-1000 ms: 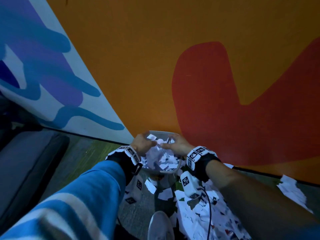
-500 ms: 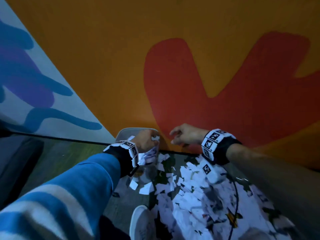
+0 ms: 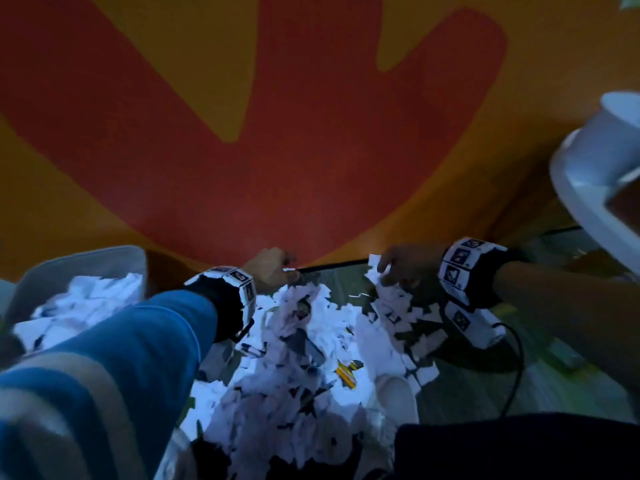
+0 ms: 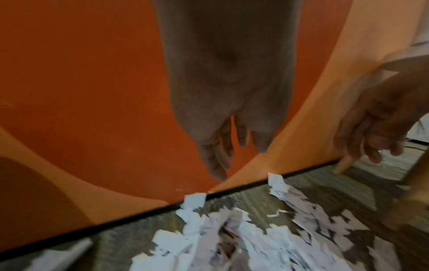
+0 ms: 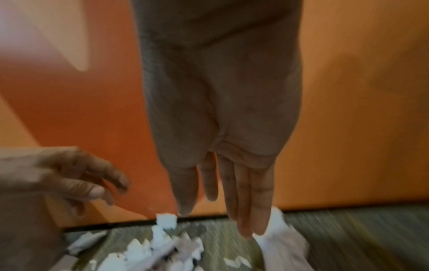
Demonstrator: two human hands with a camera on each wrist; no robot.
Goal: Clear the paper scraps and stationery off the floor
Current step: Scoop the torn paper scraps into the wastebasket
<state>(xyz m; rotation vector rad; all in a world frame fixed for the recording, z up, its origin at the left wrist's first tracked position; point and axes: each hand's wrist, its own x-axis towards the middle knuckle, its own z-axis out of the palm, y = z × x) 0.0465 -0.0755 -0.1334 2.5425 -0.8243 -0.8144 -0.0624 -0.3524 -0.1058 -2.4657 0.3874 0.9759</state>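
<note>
Both hands have left the grey plastic bin point(image 3: 86, 261), which now sits off to the left, heaped with torn white paper, and are reaching toward the foot of the wall. The left hand point(image 3: 270, 268) is hanging with fingers point(image 4: 216, 161) straight and loosely together, holding nothing, just above the far edge of the pile of white paper scraps point(image 3: 311, 358) lying on the dark carpet floor point(image 3: 571, 375). The right hand point(image 3: 405, 263) is extending straight fingers point(image 5: 250, 210) down onto a white scrap at the pile's right corner; whether they are touching it is unclear through the blur. A small yellow object point(image 3: 346, 372) is lying among the scraps nearer the person, beside a white shoe point(image 3: 394, 396). The orange and red painted wall point(image 3: 311, 150) is rising behind.
</note>
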